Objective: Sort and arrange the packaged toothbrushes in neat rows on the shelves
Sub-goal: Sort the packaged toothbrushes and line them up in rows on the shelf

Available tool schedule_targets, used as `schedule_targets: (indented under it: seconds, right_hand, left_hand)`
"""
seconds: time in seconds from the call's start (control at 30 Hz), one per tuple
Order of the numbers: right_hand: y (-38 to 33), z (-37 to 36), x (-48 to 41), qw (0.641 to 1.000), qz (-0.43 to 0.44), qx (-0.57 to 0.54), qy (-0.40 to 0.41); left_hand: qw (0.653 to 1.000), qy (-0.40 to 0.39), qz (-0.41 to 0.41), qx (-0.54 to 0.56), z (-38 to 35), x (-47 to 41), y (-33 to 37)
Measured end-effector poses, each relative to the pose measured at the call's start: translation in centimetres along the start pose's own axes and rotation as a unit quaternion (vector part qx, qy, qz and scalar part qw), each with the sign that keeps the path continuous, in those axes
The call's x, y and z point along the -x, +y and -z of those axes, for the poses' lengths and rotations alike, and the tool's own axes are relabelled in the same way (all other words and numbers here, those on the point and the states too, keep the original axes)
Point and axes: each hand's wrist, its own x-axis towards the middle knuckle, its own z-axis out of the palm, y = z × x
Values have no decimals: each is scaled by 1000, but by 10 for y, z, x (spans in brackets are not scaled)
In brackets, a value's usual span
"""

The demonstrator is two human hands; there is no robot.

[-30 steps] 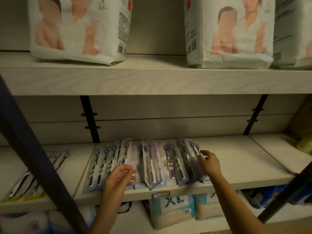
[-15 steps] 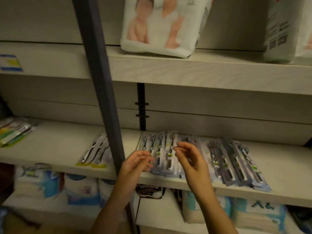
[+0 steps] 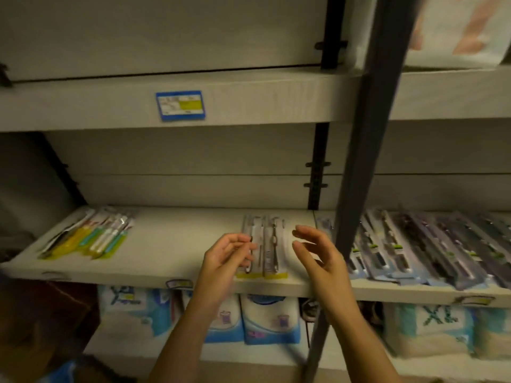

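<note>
Lying flat at the left end of the middle shelf (image 3: pixel 171 244), colourful packs (image 3: pixel 85 239) of toothbrushes are seen fanned and overlapped, with yellow, green and white handles under clear film. A blue-edged price label (image 3: pixel 180 106) is fixed on the edge of the shelf above. The left hand (image 3: pixel 226 258) is held at the shelf front, fingers loosely curled and apart, nothing gripped; contact with the packs behind it cannot be told. Two clear packs (image 3: pixel 262 244) with yellow bottom strips are laid side by side, pointing back to front, between the hands. The right hand (image 3: pixel 318 252) is raised just beside them, fingers spread and relaxed, nothing held. A dark upright post (image 3: pixel 356 161) is crossed next. Grey-purple packs (image 3: pixel 428 250) are ranged in one overlapping row to the right.
</note>
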Motion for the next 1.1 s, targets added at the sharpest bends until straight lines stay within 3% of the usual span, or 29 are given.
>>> schedule_targets:
  seconds: [0.53,0.83,0.97,1.1]
  right_hand:
    - [17,-207,-39,995,-41,43,-78]
    - [27,-399,-47,996,-81,33,-23]
    - [21,-468,-44,995,-96,29,-23]
    - [19,-501,-41,992,-114,46,-30]
  left_hand:
    - [996,84,32,-14,206,-50,-28]
    - [997,65,49,-18,399,-86,-57]
    - [991,97,60,-70,484,-100,-81]
    - [957,179,82,-215,540,-128,-118]
